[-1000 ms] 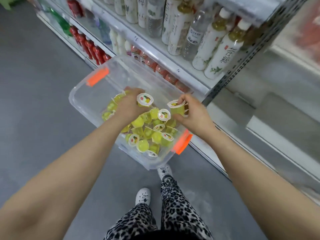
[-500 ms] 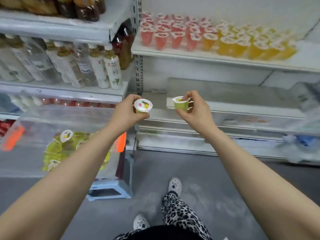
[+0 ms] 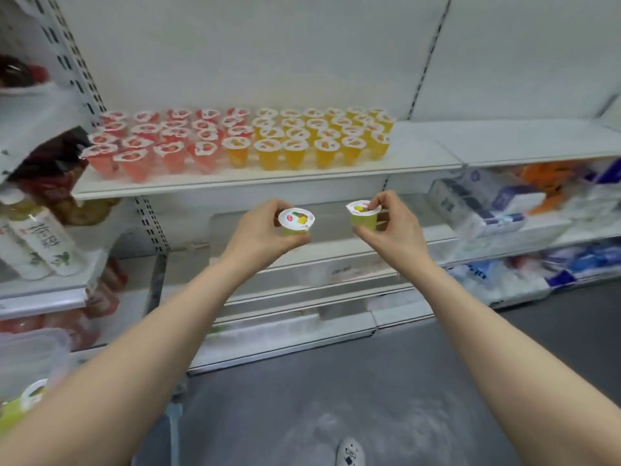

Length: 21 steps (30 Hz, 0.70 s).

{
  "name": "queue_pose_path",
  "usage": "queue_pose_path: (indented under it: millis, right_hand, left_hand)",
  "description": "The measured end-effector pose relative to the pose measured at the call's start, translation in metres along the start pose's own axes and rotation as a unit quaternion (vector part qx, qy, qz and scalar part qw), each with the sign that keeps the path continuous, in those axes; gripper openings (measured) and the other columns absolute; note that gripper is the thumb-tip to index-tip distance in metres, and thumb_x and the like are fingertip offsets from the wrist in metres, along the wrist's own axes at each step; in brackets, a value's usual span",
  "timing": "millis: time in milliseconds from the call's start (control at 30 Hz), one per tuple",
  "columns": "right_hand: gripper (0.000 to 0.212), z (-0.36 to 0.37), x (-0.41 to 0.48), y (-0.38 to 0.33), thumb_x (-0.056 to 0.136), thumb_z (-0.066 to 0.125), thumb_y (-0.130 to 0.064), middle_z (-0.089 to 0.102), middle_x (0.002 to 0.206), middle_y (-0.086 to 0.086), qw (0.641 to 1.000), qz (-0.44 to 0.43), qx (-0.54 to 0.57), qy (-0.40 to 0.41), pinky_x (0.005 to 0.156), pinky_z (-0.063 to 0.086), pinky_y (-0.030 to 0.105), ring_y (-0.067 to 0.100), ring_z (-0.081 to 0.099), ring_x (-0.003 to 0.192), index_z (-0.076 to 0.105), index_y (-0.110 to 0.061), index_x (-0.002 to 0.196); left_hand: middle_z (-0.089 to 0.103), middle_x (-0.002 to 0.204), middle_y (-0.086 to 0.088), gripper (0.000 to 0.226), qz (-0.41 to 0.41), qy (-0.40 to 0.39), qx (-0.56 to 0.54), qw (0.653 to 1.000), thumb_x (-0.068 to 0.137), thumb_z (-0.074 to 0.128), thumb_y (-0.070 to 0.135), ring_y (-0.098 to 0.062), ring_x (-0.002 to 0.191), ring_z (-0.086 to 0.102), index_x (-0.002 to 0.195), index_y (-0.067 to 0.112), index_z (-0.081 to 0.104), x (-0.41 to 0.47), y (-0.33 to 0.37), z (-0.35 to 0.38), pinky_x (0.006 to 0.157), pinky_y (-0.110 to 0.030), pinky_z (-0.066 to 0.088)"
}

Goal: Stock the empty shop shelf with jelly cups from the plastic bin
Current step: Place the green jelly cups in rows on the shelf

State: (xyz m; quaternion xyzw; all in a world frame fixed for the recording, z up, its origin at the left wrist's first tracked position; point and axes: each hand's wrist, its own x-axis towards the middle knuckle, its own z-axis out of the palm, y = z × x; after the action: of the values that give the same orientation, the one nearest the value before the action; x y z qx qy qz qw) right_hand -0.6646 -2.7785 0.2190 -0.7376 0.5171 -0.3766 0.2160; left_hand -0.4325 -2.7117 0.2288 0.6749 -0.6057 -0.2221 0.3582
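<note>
The step in hand is the carry from bin to shelf: each hand has one green jelly cup and both are raised in front of the shelving, below the level where cups are already stocked. The left hand (image 3: 258, 235) has its grip closed round the sides of a green jelly cup (image 3: 296, 220), whose white foil lid with a fruit picture faces the camera, tilted a little toward the person. The right hand (image 3: 389, 227) pinches a second green jelly cup (image 3: 363, 215) with a fingertip on the lid and the thumb under the base; this cup sits closer to upright. The two cups are near each other but apart. Above them the shelf (image 3: 426, 146) carries red jelly cups (image 3: 161, 139) on its left part and orange jelly cups (image 3: 319, 136) just beside them, in tidy rows, while the right part of the same board is bare. The plastic bin (image 3: 30, 358) is at the lower left edge, with one more green cup (image 3: 33, 395) showing near it; how many remain cannot be told. By my judgement the next move calls for lifting both cups over the shelf lip and setting them upright on the bare stretch just right of the orange rows, lids up, starting a green block. The cups taper to narrow bases, so they likely tip easily; each wants a level set-down before the fingers let go.
</note>
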Motion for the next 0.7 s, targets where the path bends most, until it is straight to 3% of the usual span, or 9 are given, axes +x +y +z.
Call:
queue_pose_path:
  millis: [67,167,400,567,700]
  right_hand:
    - [0.032,-0.027,0.023,0.02,0.075,0.077,-0.03,0.062,0.095,-0.011,1.0,-0.012,-0.014,0.011,0.063,0.041,0.012,0.003,0.057,0.077,0.053,-0.025,0.095]
    - [0.033,-0.061,0.057,0.047,0.074,0.078,-0.03,0.059,0.089,-0.016,0.999,-0.035,-0.025,0.027,0.061,0.035,0.008,-0.006,0.053,0.075,0.052,-0.025,0.095]
    - [0.033,-0.101,0.138,0.099,0.074,0.074,-0.031,0.06,0.096,-0.009,0.998,-0.036,-0.031,0.045,0.069,0.043,0.029,0.011,0.057,0.082,0.05,-0.028,0.097]
    - [0.033,-0.097,0.195,0.115,0.075,0.071,-0.028,0.058,0.1,-0.012,0.998,-0.02,-0.042,0.039,0.07,0.044,0.031,0.017,0.06,0.078,0.05,-0.029,0.1]
    - [0.033,-0.082,0.239,0.123,0.076,0.072,-0.028,0.058,0.104,-0.011,0.998,-0.007,-0.042,0.038,0.076,0.047,0.033,0.016,0.06,0.08,0.053,-0.026,0.102]
  left_hand:
    - [0.066,0.103,0.01,0.047,0.013,0.004,0.003,1.0,0.069,0.083,0.04,-0.009,0.093,0.059,0.108,0.027,0.059,0.026,0.024,0.022,0.079,-0.026,0.044]
    - [0.066,0.103,0.01,0.047,0.036,0.021,0.013,0.999,0.069,0.081,0.041,-0.013,0.094,0.06,0.108,0.028,0.059,0.06,0.058,0.052,0.085,-0.032,0.048]
    - [0.065,0.098,0.013,0.049,0.052,0.036,0.025,0.998,0.063,0.073,0.047,-0.013,0.087,0.062,0.106,0.029,0.057,0.132,0.103,0.097,0.079,-0.039,0.053]
    - [0.062,0.097,0.013,0.042,0.064,0.049,0.042,0.996,0.068,0.08,0.038,-0.011,0.088,0.06,0.102,0.027,0.058,0.175,0.116,0.101,0.075,-0.033,0.05]
    - [0.063,0.103,0.012,0.048,0.081,0.052,0.058,0.994,0.069,0.08,0.04,-0.012,0.095,0.059,0.111,0.026,0.06,0.21,0.117,0.098,0.083,-0.036,0.05]
